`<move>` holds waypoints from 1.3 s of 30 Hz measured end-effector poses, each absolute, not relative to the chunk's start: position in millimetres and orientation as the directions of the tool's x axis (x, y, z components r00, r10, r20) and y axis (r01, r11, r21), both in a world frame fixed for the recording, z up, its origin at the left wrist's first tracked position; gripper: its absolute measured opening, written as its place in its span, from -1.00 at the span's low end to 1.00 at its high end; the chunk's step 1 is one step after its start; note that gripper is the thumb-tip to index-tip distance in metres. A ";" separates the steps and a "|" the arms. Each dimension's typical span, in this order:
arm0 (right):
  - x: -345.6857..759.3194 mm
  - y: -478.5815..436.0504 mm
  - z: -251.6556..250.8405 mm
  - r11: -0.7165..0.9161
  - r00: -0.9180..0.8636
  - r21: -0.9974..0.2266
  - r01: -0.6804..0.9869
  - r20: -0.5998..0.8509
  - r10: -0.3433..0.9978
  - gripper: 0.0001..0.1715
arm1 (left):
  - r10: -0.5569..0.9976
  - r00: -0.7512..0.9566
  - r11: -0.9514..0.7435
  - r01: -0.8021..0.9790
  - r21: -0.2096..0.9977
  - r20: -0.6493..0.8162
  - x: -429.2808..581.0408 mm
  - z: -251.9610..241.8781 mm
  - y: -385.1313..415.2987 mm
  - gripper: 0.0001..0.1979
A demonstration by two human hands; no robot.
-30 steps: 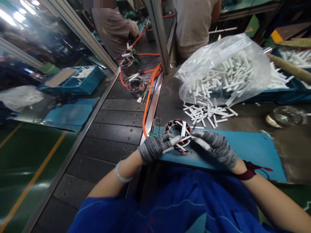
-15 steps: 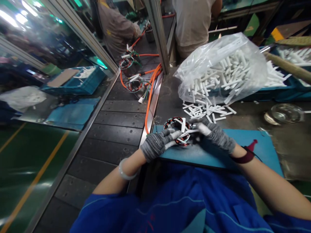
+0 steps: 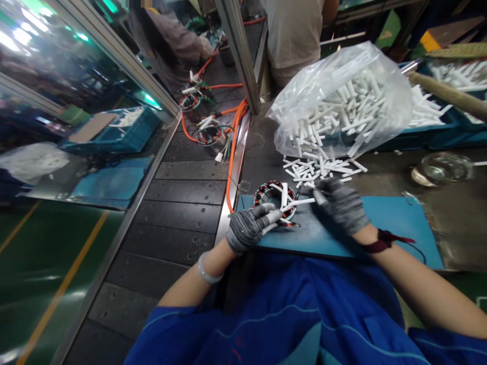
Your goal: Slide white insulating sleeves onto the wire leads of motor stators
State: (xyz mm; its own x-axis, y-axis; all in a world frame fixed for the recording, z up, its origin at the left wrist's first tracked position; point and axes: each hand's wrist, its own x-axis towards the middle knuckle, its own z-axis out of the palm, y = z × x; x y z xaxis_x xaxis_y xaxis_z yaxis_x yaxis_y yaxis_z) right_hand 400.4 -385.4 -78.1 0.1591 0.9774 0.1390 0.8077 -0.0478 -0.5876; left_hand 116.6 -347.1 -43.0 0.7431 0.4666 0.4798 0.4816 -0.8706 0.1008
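Note:
A ring-shaped motor stator with black, orange and white windings rests on the blue mat. My left hand, in a grey striped glove with pale fingertips, is closed at its near edge, pinching a white sleeve tube that sticks out to the right. Another white tube stands up across the ring. My right hand, gloved alike, hovers right of the stator, by the near end of a pile of loose white tubes. Motion smears its fingers, so whether they hold anything is unclear.
Behind the pile sits a clear plastic bag full of white tubes. A glass bowl stands at right. Left of the mat runs a dark slatted conveyor carrying more stators and orange cables. Two people are beyond.
My right hand has moved away from the stator, to the right and slightly up, toward the tube pile. The left hand stays at the ring with the tube. The view has shifted slightly.

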 end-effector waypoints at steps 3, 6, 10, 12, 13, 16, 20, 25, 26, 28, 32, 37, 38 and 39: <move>390.2 -425.7 -62.2 -0.034 0.264 -0.910 0.414 0.084 0.961 -0.57 | 0.487 0.741 -0.855 0.512 0.081 0.463 117.0 -42.4 -348.9 -0.74; 370.2 -452.1 -53.7 -0.187 0.167 -0.982 0.013 -0.183 0.969 -0.59 | 0.509 0.733 -0.843 0.531 0.089 0.451 117.9 -42.4 -350.3 -0.74; 356.1 -460.3 -69.2 -0.386 0.027 -0.898 -0.212 -0.401 0.916 -0.53 | 0.548 0.723 -0.829 0.537 0.158 0.420 116.8 -48.3 -351.8 -0.73; 356.1 -459.5 -78.5 -0.414 -0.058 -0.866 -0.282 -0.415 0.908 -0.55 | 0.564 0.725 -0.824 0.525 0.213 0.394 114.8 -53.4 -352.5 -0.69; 356.7 -458.2 -81.0 -0.413 -0.110 -0.861 -0.298 -0.399 0.911 -0.58 | 0.565 0.728 -0.825 0.515 0.235 0.389 113.7 -55.8 -352.4 -0.67; 356.9 -451.2 -77.9 -0.376 -0.241 -0.894 -0.244 -0.319 0.916 -0.63 | 0.553 0.738 -0.833 0.493 0.251 0.387 110.6 -58.9 -350.0 -0.67; 349.7 -439.2 -60.4 -0.281 -0.212 -0.939 -0.199 -0.239 0.948 -0.55 | 0.522 0.769 -0.851 0.443 0.282 0.369 105.9 -49.3 -345.6 -0.66; 342.3 -427.7 -50.2 -0.324 -0.261 -0.942 -0.086 -0.293 0.920 -0.52 | 0.544 0.792 -0.811 0.411 0.417 0.278 104.2 -36.0 -347.7 -0.61; 342.5 -426.7 -51.3 -0.317 -0.257 -0.946 -0.066 -0.291 0.922 -0.53 | 0.556 0.791 -0.806 0.438 0.399 0.255 106.0 -36.0 -349.6 -0.62; 344.1 -426.8 -56.3 -0.293 -0.226 -0.955 -0.038 -0.277 0.934 -0.56 | 0.571 0.783 -0.810 0.490 0.321 0.247 111.1 -38.2 -354.1 -0.65; 349.4 -434.9 -72.0 -0.147 -0.131 -0.984 0.102 -0.159 0.979 -0.62 | 0.587 0.733 -0.809 0.511 0.291 0.343 119.0 -43.5 -360.3 -0.71; 346.0 -439.5 -69.7 0.177 0.006 -0.880 0.442 0.200 0.980 -0.65 | 0.620 0.660 -0.780 0.459 0.426 0.425 117.6 -46.4 -360.0 -0.74; 342.4 -438.1 -64.9 0.150 -0.011 -0.893 0.425 0.161 0.987 -0.62 | 0.615 0.653 -0.784 0.446 0.432 0.443 117.7 -47.3 -359.8 -0.74; 337.9 -436.0 -59.7 0.097 -0.048 -0.923 0.372 0.085 0.995 -0.56 | 0.608 0.648 -0.789 0.434 0.434 0.458 118.3 -48.2 -359.8 -0.75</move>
